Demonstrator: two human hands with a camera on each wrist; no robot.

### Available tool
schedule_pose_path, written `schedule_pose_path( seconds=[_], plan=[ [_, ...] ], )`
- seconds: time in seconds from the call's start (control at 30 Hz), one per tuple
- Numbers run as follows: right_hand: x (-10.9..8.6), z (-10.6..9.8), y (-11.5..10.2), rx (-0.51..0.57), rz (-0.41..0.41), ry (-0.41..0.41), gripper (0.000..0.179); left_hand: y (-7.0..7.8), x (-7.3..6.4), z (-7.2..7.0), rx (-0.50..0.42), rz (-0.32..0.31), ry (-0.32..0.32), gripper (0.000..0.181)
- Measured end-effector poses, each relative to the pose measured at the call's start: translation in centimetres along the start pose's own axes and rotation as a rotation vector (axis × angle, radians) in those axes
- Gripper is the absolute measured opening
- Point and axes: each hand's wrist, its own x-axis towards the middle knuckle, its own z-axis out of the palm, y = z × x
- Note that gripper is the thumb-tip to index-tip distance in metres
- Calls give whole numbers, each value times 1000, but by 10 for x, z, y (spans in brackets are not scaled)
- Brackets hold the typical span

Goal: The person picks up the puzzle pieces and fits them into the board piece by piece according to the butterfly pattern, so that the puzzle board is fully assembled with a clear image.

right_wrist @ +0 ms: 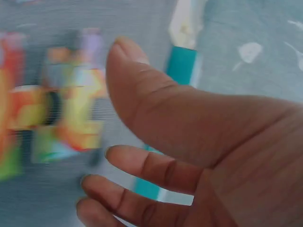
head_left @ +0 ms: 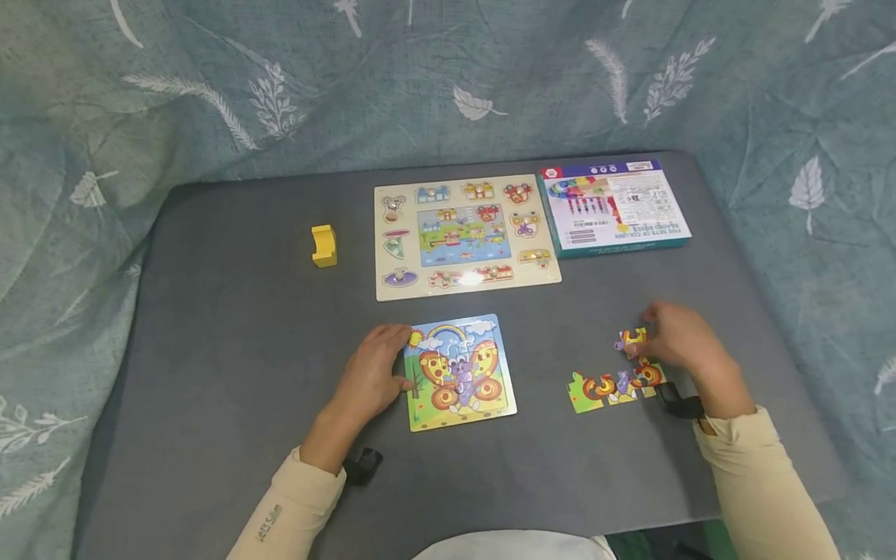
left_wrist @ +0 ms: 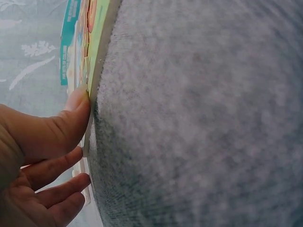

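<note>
In the head view, a square butterfly jigsaw puzzle (head_left: 460, 372) lies on the grey table. My left hand (head_left: 371, 369) rests along its left edge. Seen from the left wrist, the thumb (left_wrist: 75, 101) touches the board's rim, with the other fingers loosely bent beside it. Over on the right, my right hand (head_left: 682, 338) is at a loose puzzle piece (head_left: 635, 337). The right wrist view is blurred; there the thumb (right_wrist: 137, 80) stands apart from the fingers, and the loose pieces (right_wrist: 78, 109) lie beyond its tip. Below, a row of joined pieces (head_left: 595, 391) shows butterfly parts.
Behind the jigsaw lies a wooden peg puzzle board (head_left: 465, 292) with vehicle and building pieces. A boxed toy set (head_left: 651, 206) sits beside it at the back right. Toward the left stands a yellow arch-shaped block (head_left: 324, 246). A patterned curtain (head_left: 420, 93) hangs behind the table.
</note>
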Motion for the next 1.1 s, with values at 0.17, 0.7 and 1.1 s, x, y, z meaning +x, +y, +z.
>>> schedule_pose_path(
  seconds=[0.17, 0.7, 1.1],
  plan=[
    [0, 15, 10, 13, 37, 36, 59, 0, 0, 0, 3, -3, -5, 81],
    [15, 49, -114, 423, -368, 27, 25, -3, -2, -1, -3, -16, -14, 81],
    [28, 82, -150, 263, -370, 24, 30, -1, -2, 0, -9, -29, -15, 80]
  ],
)
